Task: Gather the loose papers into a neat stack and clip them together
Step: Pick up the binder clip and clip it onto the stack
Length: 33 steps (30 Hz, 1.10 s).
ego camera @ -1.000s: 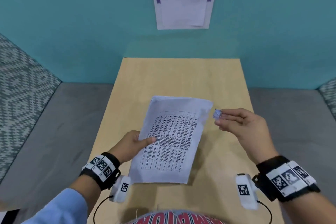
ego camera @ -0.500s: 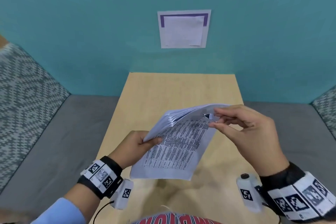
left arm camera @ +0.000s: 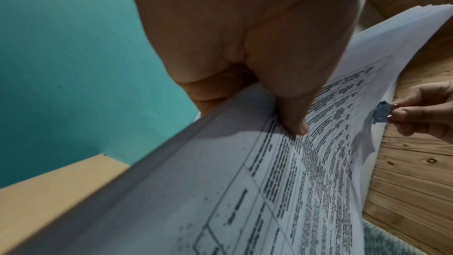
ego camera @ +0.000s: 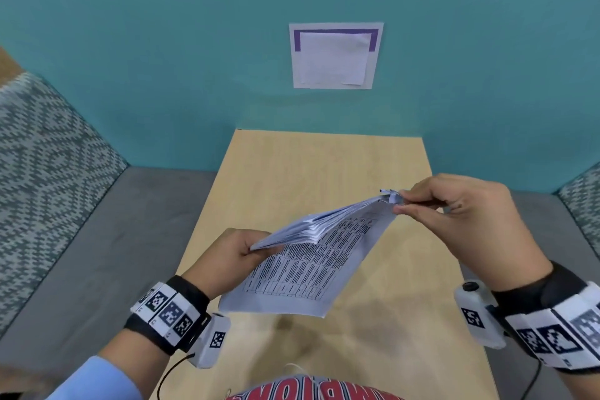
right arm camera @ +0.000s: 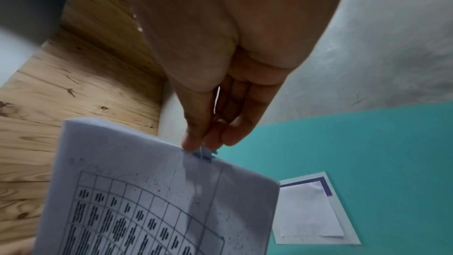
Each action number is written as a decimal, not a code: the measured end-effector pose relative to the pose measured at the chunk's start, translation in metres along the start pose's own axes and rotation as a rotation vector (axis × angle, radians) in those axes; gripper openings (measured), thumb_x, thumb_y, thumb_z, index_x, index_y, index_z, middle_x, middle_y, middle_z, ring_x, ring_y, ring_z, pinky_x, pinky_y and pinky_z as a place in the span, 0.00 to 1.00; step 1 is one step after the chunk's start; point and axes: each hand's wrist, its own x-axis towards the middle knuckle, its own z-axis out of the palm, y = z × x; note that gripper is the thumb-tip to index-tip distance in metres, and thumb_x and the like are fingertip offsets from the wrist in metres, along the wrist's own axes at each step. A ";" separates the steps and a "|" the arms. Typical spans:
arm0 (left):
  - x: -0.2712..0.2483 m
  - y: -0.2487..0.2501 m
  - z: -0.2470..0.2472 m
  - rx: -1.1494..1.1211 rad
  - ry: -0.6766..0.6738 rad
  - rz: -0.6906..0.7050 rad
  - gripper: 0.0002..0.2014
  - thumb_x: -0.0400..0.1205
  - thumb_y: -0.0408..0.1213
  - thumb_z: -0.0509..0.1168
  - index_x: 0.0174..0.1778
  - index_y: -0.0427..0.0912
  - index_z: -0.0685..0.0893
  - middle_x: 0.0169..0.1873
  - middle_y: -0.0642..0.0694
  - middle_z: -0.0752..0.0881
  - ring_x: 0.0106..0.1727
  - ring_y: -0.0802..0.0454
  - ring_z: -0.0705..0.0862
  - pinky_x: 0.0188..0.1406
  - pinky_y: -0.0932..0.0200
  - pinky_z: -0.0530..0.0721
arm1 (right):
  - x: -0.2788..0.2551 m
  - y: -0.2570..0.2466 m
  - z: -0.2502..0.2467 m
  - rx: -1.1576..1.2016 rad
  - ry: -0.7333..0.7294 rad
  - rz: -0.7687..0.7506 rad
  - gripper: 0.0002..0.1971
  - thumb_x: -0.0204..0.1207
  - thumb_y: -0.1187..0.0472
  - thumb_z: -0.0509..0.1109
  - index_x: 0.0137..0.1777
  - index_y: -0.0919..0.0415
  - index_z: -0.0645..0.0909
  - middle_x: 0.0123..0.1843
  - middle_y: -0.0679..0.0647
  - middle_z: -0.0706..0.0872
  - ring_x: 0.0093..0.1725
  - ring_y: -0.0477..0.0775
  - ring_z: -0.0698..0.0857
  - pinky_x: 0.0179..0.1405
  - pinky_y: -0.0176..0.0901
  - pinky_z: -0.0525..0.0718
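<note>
A stack of printed papers [ego camera: 305, 266] with a table of text is held tilted above the light wooden table [ego camera: 324, 166]. My left hand [ego camera: 240, 250] grips its left edge, thumb on the printed top sheet [left arm camera: 294, 123]. My right hand [ego camera: 402, 203] pinches the wire handles of a small blue binder clip [ego camera: 391, 195] that sits on the papers' far right corner. The left wrist view shows the clip [left arm camera: 381, 111] at the sheet's edge, and the right wrist view shows the clip [right arm camera: 202, 154] astride the papers [right arm camera: 147, 201] under my fingertips [right arm camera: 191, 143].
A teal wall [ego camera: 162, 58] rises behind the table, with a white sheet with a purple border [ego camera: 336, 57] fixed to it. Grey floor [ego camera: 97, 253] and patterned panels [ego camera: 39, 156] flank the narrow table. The table's bare surface stretches behind and below the papers.
The papers lay flat on the table a second ago; my left hand has lifted them. My right hand has brought the clip from beside the stack onto its far right corner.
</note>
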 end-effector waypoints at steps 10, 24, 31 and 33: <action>-0.002 0.006 -0.022 0.245 -0.019 0.211 0.20 0.85 0.29 0.65 0.59 0.60 0.93 0.47 0.63 0.95 0.48 0.61 0.92 0.50 0.58 0.87 | 0.000 0.003 -0.010 -0.029 -0.191 0.037 0.05 0.68 0.62 0.88 0.40 0.55 0.94 0.36 0.44 0.93 0.35 0.48 0.91 0.37 0.40 0.84; 0.003 -0.007 -0.001 -0.274 -0.212 -0.249 0.22 0.85 0.55 0.74 0.51 0.35 0.94 0.49 0.47 0.97 0.49 0.48 0.96 0.54 0.52 0.91 | -0.006 0.004 0.017 0.448 -0.094 0.325 0.07 0.68 0.57 0.86 0.44 0.49 0.94 0.44 0.45 0.97 0.46 0.50 0.94 0.51 0.35 0.90; 0.006 -0.011 0.011 -0.376 -0.332 -0.372 0.18 0.85 0.46 0.76 0.71 0.48 0.91 0.64 0.56 0.95 0.66 0.57 0.93 0.70 0.57 0.87 | -0.001 0.012 0.054 0.560 -0.169 0.435 0.06 0.72 0.62 0.85 0.44 0.49 0.95 0.43 0.53 0.96 0.40 0.44 0.89 0.46 0.35 0.86; 0.005 -0.011 0.009 -0.395 -0.326 -0.390 0.18 0.85 0.45 0.76 0.72 0.48 0.90 0.64 0.56 0.95 0.65 0.58 0.93 0.69 0.57 0.87 | -0.001 0.014 0.059 0.556 -0.132 0.449 0.02 0.76 0.61 0.82 0.47 0.53 0.95 0.46 0.49 0.97 0.44 0.43 0.91 0.48 0.34 0.85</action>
